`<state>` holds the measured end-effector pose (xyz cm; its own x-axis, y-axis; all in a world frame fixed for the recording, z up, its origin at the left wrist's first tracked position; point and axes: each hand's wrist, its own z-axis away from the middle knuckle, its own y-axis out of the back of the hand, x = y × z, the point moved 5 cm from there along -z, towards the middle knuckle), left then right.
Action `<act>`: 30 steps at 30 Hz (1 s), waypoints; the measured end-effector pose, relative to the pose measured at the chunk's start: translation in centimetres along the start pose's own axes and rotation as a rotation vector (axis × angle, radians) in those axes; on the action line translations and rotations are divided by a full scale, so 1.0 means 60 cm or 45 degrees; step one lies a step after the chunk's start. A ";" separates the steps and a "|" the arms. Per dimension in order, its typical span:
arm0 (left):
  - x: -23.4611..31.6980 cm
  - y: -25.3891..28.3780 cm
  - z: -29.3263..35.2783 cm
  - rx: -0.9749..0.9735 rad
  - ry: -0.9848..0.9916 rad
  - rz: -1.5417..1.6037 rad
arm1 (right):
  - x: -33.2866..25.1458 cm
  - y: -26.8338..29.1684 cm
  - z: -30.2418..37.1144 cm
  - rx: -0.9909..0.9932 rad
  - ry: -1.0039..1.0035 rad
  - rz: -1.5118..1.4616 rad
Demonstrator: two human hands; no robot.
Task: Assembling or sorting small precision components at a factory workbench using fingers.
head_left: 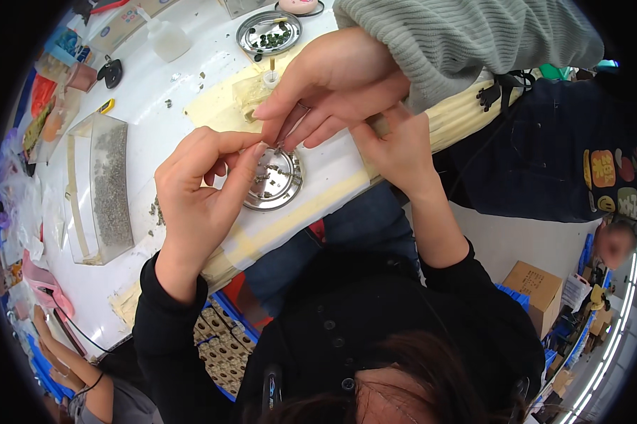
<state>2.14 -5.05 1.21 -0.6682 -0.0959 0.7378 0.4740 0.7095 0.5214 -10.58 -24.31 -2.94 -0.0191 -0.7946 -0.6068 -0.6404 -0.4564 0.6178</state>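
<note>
My left hand (pixel 198 187) is closed in a pinch, thumb and forefinger tips meeting above the left rim of a round shiny metal dish (pixel 268 205). Whatever lies between those tips is too small to make out. Several tiny pieces are scattered in the dish. Another person's hand (pixel 343 78), in a grey ribbed sleeve (pixel 467 42), reaches in from the upper right, its fingertips beside my pinch and over the dish's far edge. My right hand (pixel 403 152) is close under that hand's wrist, at the right of the dish; its fingers are mostly hidden.
A clear curved bin (pixel 110 191) of grey granules stands at the left. Farther back are a second metal dish (pixel 242 44) with dark green pieces, a white bottle (pixel 168 40) and a small jar (pixel 270 79). Yellow tape (pixel 251 244) covers the table's near edge.
</note>
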 end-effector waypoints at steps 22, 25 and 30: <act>-0.019 -0.009 0.003 -0.207 0.013 -0.165 | -0.099 -0.026 -0.018 -0.290 0.466 -0.045; -0.015 -0.009 0.002 -0.206 -0.007 -0.200 | -0.120 -0.041 -0.025 -0.378 0.603 0.101; -0.016 -0.009 0.002 -0.200 -0.011 -0.212 | -0.137 -0.061 -0.033 -0.439 0.792 0.273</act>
<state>2.43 -5.28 0.16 -0.7492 -0.1960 0.6327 0.4399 0.5670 0.6965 -6.56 -16.86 0.76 0.3872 -0.9137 -0.1232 -0.3920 -0.2841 0.8750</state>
